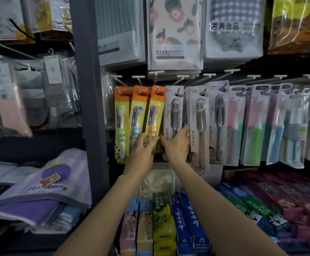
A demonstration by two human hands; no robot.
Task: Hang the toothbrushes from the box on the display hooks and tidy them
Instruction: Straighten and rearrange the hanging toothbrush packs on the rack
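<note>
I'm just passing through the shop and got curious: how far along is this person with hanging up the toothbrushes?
Three children's toothbrush packs, green, blue and yellow, already hang on the hooks. In hand: the left hand and right hand touch the lower ends of the yellow pack and the neighbouring grey pack, seemingly straightening them. No box is in view, so how many remain is unclear.

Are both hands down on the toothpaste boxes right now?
No, the left hand and right hand are up at the hanging toothbrush packs, above the toothpaste boxes.
</note>
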